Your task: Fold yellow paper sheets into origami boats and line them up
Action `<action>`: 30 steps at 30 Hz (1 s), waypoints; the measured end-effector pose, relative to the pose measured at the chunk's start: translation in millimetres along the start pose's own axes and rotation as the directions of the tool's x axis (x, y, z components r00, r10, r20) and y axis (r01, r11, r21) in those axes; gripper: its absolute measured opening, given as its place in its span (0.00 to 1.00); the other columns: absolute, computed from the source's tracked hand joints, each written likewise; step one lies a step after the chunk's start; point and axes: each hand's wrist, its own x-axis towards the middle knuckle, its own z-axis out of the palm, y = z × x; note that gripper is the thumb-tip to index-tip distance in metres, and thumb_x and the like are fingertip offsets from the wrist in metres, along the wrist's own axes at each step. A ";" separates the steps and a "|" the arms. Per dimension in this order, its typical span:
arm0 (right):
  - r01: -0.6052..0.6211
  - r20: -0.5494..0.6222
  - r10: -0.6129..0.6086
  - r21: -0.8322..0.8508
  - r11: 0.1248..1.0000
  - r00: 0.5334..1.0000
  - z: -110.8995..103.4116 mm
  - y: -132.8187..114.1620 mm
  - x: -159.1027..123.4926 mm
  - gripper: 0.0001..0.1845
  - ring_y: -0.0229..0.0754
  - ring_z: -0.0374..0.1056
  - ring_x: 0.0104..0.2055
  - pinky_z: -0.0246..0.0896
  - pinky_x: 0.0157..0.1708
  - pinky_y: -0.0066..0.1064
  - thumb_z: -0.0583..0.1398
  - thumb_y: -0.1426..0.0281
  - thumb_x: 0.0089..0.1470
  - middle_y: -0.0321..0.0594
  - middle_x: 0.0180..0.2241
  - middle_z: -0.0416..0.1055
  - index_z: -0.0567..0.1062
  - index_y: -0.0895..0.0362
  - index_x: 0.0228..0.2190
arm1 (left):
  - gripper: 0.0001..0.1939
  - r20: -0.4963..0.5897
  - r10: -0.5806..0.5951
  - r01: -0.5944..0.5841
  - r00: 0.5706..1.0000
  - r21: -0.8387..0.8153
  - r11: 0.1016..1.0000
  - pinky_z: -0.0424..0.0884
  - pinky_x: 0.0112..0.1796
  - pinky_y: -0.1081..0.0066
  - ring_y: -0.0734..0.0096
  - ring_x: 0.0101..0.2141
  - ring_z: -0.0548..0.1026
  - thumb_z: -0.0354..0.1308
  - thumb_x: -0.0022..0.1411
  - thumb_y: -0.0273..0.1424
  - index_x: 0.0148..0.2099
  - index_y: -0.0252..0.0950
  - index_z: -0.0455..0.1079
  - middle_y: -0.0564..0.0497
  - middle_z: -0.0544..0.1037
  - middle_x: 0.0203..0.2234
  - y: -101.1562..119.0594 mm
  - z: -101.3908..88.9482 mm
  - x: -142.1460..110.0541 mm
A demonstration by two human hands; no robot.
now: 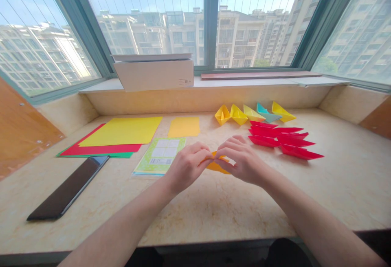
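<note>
Both my hands meet over the middle of the marble counter [214, 210]. My left hand [186, 167] and my right hand [241, 159] each pinch one end of a folded piece of orange paper [217, 166], held just above the surface. Most of the paper is hidden by my fingers. Behind my right hand lie several folded red paper boats [282, 140], and further back a row of yellow paper boats [238, 115] with one teal paper boat [267, 114] among them.
Left of my hands lie a printed green paper pack [160, 155], an orange sheet [184, 127], a stack of yellow, red and green sheets [116, 136], and a dark phone [70, 187]. A cardboard box [155, 73] sits on the window sill.
</note>
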 end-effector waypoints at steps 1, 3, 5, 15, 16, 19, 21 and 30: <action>-0.001 -0.002 0.001 -0.001 1.000 1.000 -0.4 -0.1 0.1 0.04 0.41 0.69 0.37 0.54 0.45 0.39 0.59 0.69 0.62 0.37 0.34 0.77 0.74 0.54 0.36 | 0.05 0.002 0.001 -0.001 1.000 -0.006 1.000 0.72 0.40 0.69 0.69 0.37 0.74 0.56 0.67 0.26 0.39 0.37 0.73 0.49 0.76 0.36 0.0 0.0 0.0; -0.003 -0.010 0.003 -0.001 1.000 1.000 -0.6 -0.3 0.2 0.04 0.41 0.69 0.37 0.54 0.45 0.39 0.59 0.69 0.63 0.37 0.34 0.77 0.74 0.54 0.35 | 0.05 -0.002 0.001 -0.001 1.000 -0.018 1.000 0.72 0.39 0.69 0.69 0.37 0.74 0.55 0.67 0.26 0.40 0.37 0.73 0.49 0.76 0.37 0.2 0.3 -0.2; -0.003 -0.021 0.003 0.000 1.000 1.000 -0.4 -0.4 0.3 0.05 0.41 0.69 0.37 0.54 0.45 0.39 0.58 0.70 0.63 0.38 0.34 0.77 0.74 0.54 0.35 | 0.05 -0.016 0.000 -0.001 1.000 -0.028 1.000 0.72 0.39 0.69 0.69 0.37 0.74 0.55 0.67 0.27 0.41 0.37 0.74 0.49 0.76 0.37 0.3 0.6 -0.5; -0.031 -0.100 0.031 0.002 1.000 0.994 3.8 1.3 -0.5 0.05 0.42 0.69 0.36 0.56 0.42 0.37 0.59 0.68 0.63 0.39 0.33 0.76 0.74 0.55 0.36 | 0.05 -0.074 0.013 -0.016 0.997 -0.049 0.999 0.73 0.41 0.68 0.69 0.38 0.75 0.56 0.66 0.27 0.42 0.37 0.74 0.48 0.76 0.38 0.9 0.2 -1.5; -0.028 -0.098 0.028 -0.002 1.000 0.995 3.9 1.8 -0.7 0.05 0.41 0.69 0.36 0.56 0.42 0.37 0.59 0.68 0.63 0.39 0.33 0.76 0.74 0.55 0.36 | 0.05 -0.073 0.016 -0.019 0.997 -0.047 0.999 0.73 0.41 0.68 0.69 0.38 0.75 0.56 0.67 0.27 0.42 0.37 0.74 0.48 0.76 0.38 1.0 0.0 -1.4; 0.004 -0.082 -0.004 0.004 1.000 0.997 3.2 2.4 -0.9 0.06 0.41 0.69 0.35 0.56 0.42 0.36 0.58 0.68 0.63 0.38 0.33 0.77 0.75 0.54 0.36 | 0.06 -0.067 0.021 -0.024 0.998 -0.047 0.999 0.73 0.41 0.68 0.69 0.38 0.75 0.56 0.67 0.27 0.42 0.37 0.74 0.48 0.76 0.38 1.5 -0.9 -1.0; 0.011 -0.082 -0.010 0.009 1.000 0.997 2.4 1.9 -0.7 0.06 0.40 0.69 0.35 0.55 0.42 0.37 0.58 0.69 0.64 0.37 0.33 0.77 0.75 0.54 0.35 | 0.05 -0.071 0.015 -0.019 0.997 -0.059 0.998 0.73 0.41 0.68 0.69 0.38 0.74 0.56 0.66 0.27 0.41 0.37 0.74 0.48 0.76 0.37 1.9 -1.1 -0.6; -0.049 -0.084 0.063 0.159 0.986 0.994 8.3 1.1 -1.6 0.04 0.40 0.68 0.36 0.59 0.44 0.37 0.57 0.71 0.63 0.38 0.33 0.74 0.71 0.55 0.34 | 0.02 -0.075 -0.084 0.071 0.994 -0.162 0.984 0.71 0.41 0.70 0.70 0.38 0.74 0.59 0.64 0.26 0.40 0.36 0.72 0.49 0.75 0.37 2.0 1.4 0.7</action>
